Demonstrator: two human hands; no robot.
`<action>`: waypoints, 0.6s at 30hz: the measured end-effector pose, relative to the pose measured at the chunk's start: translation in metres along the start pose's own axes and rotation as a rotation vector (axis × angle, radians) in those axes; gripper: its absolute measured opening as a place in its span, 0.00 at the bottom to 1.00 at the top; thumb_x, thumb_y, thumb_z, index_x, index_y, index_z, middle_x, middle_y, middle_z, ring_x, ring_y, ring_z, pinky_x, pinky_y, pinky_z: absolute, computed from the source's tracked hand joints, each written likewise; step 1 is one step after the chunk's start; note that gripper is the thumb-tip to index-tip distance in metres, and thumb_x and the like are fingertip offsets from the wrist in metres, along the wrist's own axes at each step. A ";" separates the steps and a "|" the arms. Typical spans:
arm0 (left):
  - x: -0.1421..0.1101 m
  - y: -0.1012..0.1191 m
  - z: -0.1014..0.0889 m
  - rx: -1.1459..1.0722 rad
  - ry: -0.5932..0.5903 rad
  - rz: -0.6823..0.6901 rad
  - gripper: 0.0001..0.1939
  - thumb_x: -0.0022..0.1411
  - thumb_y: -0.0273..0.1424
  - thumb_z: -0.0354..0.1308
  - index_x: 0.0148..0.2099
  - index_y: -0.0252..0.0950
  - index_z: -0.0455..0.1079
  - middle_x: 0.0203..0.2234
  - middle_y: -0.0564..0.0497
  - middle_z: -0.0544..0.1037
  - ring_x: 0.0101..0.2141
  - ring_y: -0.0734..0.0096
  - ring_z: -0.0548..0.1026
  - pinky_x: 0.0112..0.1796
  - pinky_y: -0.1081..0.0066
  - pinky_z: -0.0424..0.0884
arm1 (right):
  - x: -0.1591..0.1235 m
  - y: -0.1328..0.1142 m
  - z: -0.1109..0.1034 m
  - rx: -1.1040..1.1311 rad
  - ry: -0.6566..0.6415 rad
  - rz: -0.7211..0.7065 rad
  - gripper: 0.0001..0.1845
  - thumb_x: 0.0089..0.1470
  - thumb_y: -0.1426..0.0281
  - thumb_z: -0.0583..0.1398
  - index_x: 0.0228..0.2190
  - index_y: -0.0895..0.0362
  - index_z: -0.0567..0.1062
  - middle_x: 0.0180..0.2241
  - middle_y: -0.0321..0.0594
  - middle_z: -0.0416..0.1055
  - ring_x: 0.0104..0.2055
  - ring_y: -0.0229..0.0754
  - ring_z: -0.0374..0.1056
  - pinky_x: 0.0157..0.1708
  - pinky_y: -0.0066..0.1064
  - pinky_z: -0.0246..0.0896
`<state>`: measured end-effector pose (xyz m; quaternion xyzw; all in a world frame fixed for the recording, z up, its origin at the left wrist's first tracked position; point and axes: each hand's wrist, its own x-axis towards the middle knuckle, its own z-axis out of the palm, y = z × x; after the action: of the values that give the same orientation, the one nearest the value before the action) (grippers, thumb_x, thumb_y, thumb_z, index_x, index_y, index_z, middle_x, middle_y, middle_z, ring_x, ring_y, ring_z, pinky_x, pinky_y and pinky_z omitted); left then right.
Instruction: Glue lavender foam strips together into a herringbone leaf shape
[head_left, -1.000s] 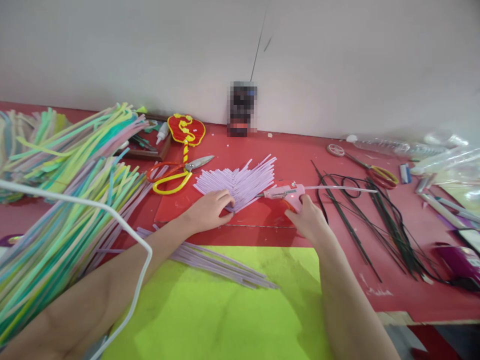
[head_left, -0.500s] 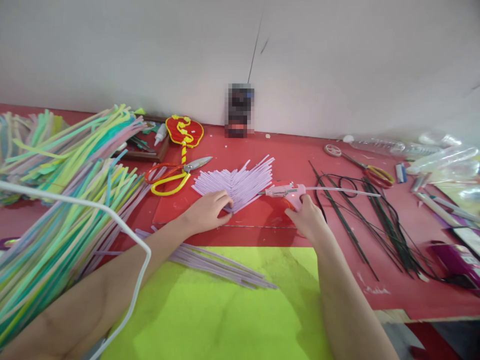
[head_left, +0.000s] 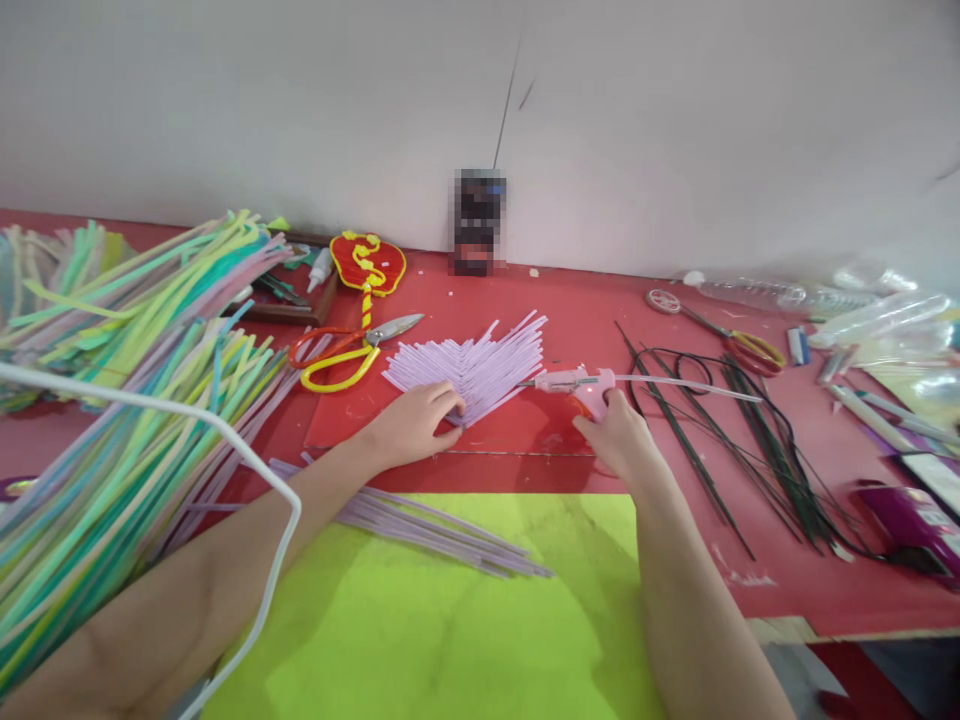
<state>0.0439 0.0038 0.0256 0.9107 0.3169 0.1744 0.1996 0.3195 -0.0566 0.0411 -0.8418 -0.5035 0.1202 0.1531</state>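
Note:
A leaf-shaped piece of lilac pipe cleaners, laid in a V pattern, lies on a red board. My left hand holds its lower tip, thumb and fingers closed on the edge; the fingertips are partly hidden. To the right, my right hand grips the handle of a pink hot glue gun. Its nozzle points left, close to the piece's right edge; I cannot tell whether they touch. A long clear glue stick sticks out of the gun's back.
Loose lilac pipe cleaners lie on a yellow-green sheet. Colourful pipe-cleaner bundles fill the left, crossed by a white bar. Scissors lie behind my left hand, another pair at right near dark green stems.
The glue gun in my right hand has drawn slightly right, away from the lilac piece. My left hand stays on the piece. The view has shifted a little.

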 end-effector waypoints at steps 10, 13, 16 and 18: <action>0.000 -0.001 0.000 0.004 0.007 0.012 0.05 0.58 0.27 0.55 0.38 0.35 0.64 0.35 0.50 0.71 0.36 0.67 0.72 0.40 0.66 0.68 | 0.000 0.000 0.001 0.012 0.015 0.012 0.20 0.44 0.67 0.57 0.41 0.58 0.67 0.33 0.47 0.72 0.35 0.48 0.69 0.31 0.32 0.57; 0.000 -0.001 0.000 0.003 0.013 0.019 0.05 0.58 0.27 0.55 0.38 0.36 0.64 0.35 0.50 0.71 0.36 0.67 0.72 0.40 0.66 0.68 | 0.000 0.000 0.000 0.013 0.014 0.014 0.20 0.44 0.66 0.57 0.42 0.58 0.66 0.33 0.47 0.72 0.35 0.49 0.69 0.31 0.32 0.57; 0.000 -0.002 0.001 0.011 0.008 0.020 0.05 0.58 0.27 0.54 0.39 0.36 0.64 0.35 0.50 0.71 0.37 0.67 0.72 0.40 0.66 0.68 | 0.000 0.000 0.000 0.013 0.013 0.016 0.20 0.45 0.66 0.56 0.42 0.58 0.66 0.33 0.47 0.72 0.35 0.49 0.69 0.31 0.33 0.57; 0.000 -0.002 0.002 0.015 0.006 0.017 0.05 0.58 0.28 0.54 0.39 0.36 0.64 0.35 0.50 0.71 0.37 0.67 0.72 0.40 0.66 0.68 | 0.001 0.000 0.000 0.007 0.015 0.020 0.21 0.45 0.66 0.56 0.43 0.58 0.66 0.34 0.48 0.72 0.36 0.49 0.70 0.32 0.33 0.58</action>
<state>0.0436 0.0050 0.0232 0.9144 0.3108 0.1763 0.1903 0.3193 -0.0559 0.0411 -0.8472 -0.4934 0.1171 0.1588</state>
